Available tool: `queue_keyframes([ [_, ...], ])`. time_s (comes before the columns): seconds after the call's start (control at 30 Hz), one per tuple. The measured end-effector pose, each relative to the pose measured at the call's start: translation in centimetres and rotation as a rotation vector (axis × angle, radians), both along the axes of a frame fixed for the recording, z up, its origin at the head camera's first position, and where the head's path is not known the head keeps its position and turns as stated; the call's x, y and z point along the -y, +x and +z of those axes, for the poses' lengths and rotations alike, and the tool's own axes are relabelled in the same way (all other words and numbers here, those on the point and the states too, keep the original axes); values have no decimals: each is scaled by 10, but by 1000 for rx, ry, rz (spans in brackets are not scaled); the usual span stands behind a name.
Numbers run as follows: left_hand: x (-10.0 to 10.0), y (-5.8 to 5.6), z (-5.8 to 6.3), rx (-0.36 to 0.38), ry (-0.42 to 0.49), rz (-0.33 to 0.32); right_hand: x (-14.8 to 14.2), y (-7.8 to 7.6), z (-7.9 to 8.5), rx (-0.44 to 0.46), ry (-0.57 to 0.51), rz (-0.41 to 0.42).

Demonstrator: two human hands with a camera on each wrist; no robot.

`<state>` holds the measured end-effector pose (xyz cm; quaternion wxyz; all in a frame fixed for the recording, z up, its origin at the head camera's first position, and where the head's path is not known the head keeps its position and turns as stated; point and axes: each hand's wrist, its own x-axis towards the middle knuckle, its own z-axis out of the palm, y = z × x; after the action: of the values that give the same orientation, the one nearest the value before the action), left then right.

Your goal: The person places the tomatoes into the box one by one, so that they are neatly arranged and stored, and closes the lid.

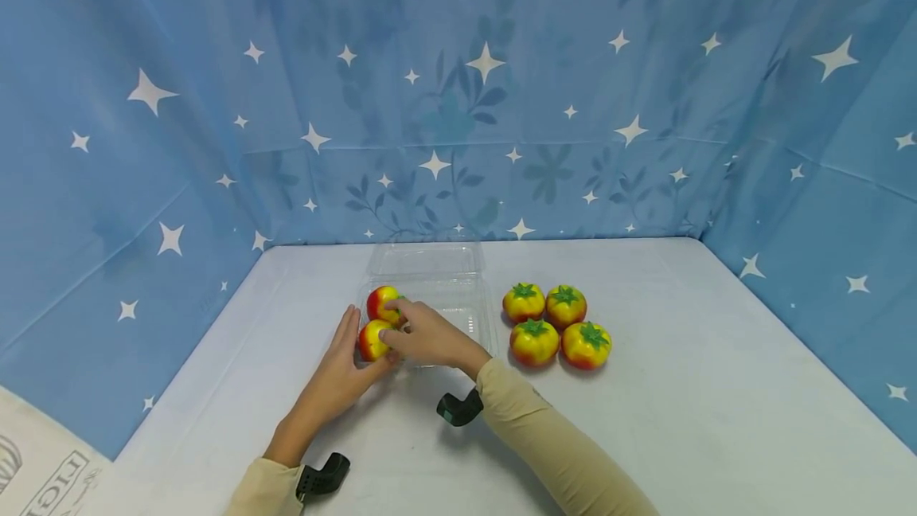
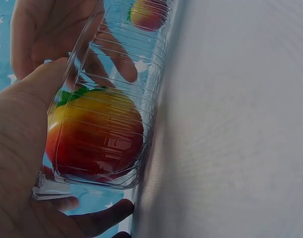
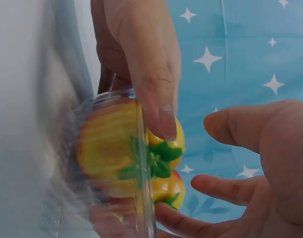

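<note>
A clear plastic box (image 1: pixel 458 317) stands on the table with its hinged lid (image 1: pixel 426 259) laid back. In its left part sit two yellow-and-red, tomato-like fruits with green leaf tops, a front one (image 1: pixel 372 341) and a back one (image 1: pixel 382 301). My left hand (image 1: pixel 347 373) frames the box's near left corner, fingers extended along the side, thumb touching the rim at the front. My right hand (image 1: pixel 430 334) is over the box, thumb and fingers spread apart beside the front fruit (image 2: pixel 97 134); the right wrist view shows a gap between them.
Several more such fruits (image 1: pixel 533 342) stand grouped on the white table (image 1: pixel 680 420), to the right of the box. Blue star-patterned curtains (image 1: pixel 458 102) enclose the back and sides. Printed cloth (image 1: pixel 50 460) shows at the lower left.
</note>
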<state>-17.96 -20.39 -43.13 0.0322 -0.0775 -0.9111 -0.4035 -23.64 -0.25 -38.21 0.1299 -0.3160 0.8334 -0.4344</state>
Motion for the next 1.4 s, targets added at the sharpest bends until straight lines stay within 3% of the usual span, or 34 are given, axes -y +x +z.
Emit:
queue_keyframes([
  [0.27, 0, -1, -3, -6, 25, 1, -9, 1, 6, 24, 35, -20],
  [0.67, 1, 1, 0, 25, 24, 17, -40, -9, 20, -22, 15, -17],
  [1.1, 3, -1, -2, 15, 21, 7, -108, -22, 46, -46, -19, -152],
  [1.4, 1, 0, 0, 22, 16, -8, -157, -26, 44, -46, 34, -195],
])
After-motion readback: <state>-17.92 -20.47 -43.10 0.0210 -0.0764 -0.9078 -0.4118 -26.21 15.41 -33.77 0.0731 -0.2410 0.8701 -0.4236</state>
